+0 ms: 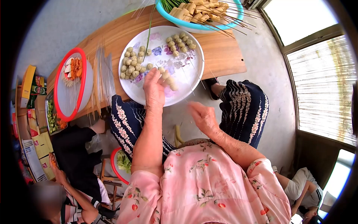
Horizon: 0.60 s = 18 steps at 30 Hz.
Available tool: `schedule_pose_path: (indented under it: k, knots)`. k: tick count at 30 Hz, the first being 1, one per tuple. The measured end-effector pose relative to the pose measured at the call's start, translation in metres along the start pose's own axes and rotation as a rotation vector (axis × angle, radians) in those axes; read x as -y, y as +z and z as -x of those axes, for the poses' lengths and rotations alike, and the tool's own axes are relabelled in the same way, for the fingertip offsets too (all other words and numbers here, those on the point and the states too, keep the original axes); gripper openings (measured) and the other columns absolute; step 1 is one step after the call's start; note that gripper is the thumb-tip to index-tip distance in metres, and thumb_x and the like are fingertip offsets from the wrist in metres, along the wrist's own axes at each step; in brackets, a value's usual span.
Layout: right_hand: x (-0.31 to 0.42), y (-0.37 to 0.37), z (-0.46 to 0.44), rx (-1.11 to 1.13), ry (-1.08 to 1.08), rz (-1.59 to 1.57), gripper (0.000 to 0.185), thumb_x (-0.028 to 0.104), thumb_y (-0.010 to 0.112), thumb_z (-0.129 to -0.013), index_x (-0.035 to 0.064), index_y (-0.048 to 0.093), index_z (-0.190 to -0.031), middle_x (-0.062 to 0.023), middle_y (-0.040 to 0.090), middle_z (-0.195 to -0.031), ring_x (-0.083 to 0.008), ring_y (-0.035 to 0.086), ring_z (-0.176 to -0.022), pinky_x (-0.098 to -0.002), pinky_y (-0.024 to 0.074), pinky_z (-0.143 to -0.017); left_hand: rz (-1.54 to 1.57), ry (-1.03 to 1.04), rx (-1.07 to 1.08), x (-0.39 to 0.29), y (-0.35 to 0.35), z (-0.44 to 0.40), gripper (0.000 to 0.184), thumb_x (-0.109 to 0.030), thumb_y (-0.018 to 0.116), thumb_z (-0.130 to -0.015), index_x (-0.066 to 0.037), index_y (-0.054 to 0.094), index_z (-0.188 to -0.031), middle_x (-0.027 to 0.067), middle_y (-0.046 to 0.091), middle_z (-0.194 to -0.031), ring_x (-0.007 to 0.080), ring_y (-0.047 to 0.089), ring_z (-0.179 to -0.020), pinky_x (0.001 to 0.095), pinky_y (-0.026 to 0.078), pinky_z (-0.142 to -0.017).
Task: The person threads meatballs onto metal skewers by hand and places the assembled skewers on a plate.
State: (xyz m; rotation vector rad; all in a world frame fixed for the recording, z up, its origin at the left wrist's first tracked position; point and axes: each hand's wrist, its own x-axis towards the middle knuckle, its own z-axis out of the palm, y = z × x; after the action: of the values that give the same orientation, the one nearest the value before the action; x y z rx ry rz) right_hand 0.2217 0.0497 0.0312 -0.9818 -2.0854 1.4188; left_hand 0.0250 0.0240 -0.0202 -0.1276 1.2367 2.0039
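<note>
My left hand (153, 89) is closed over the lower edge of a large white floral plate (164, 33), its fingers at a row of pale speckled balls (169, 80) lined up on a skewer. Part of that row is hidden by the fingers. Below and to the right, my right hand (204, 118) is closed, its fingertips smeared by motion, in line with the skewer's lower end; the thin stick itself barely shows there. Loose balls (131, 65) lie grouped on the plate's left side. Another cluster of balls (181, 43) sits at the upper right, with thin sticks nearby.
A wooden bench (223, 56) bears the plate, loose skewers (103, 74) and a red-rimmed basin (56, 89). A blue-rimmed basin (161, 11) holds tan rolls, greens and protruding sticks. A red-rimmed bowl of greens (123, 162) stands below. People sit at lower left and right.
</note>
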Motion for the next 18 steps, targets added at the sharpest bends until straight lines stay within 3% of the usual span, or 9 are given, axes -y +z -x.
schedule_pose_path:
  k: [4, 9, 18]
  knots:
    - [-0.007, -0.008, -0.032, -0.087, -0.064, 0.123, 0.014, 0.011, 0.059, -0.083, 0.004, 0.063, -0.094, -0.0199, 0.06, -0.073, -0.0366, 0.06, -0.068, -0.0388, 0.0471, -0.059, -0.019, -0.029, -0.026, -0.001, 0.004, 0.009, 0.039, -0.017, 0.057, -0.088, 0.001, 0.044, -0.121, 0.0151, 0.053, -0.11, 0.0282, 0.056, -0.099, 0.0421, 0.047, -0.087]
    - [-0.034, -0.011, -0.086, -0.202, -0.141, 0.306, 0.014, 0.017, 0.057, -0.084, 0.0067, 0.063, -0.092, -0.0193, 0.061, -0.073, -0.0392, 0.059, -0.071, -0.0455, 0.0466, -0.062, 0.004, -0.07, 0.012, 0.006, -0.008, 0.005, 0.034, -0.015, 0.056, -0.089, 0.001, 0.046, -0.117, 0.0159, 0.054, -0.108, 0.0268, 0.057, -0.095, 0.0399, 0.049, -0.085]
    - [-0.06, -0.023, -0.132, -0.172, -0.206, 0.581, 0.015, 0.022, 0.052, -0.086, 0.0084, 0.057, -0.082, -0.0183, 0.06, -0.069, -0.04, 0.058, -0.07, -0.0486, 0.0452, -0.061, 0.002, -0.066, -0.085, 0.007, -0.018, 0.006, 0.03, -0.014, 0.057, -0.088, 0.0, 0.048, -0.114, 0.0145, 0.057, -0.106, 0.0247, 0.059, -0.092, 0.0359, 0.05, -0.081]
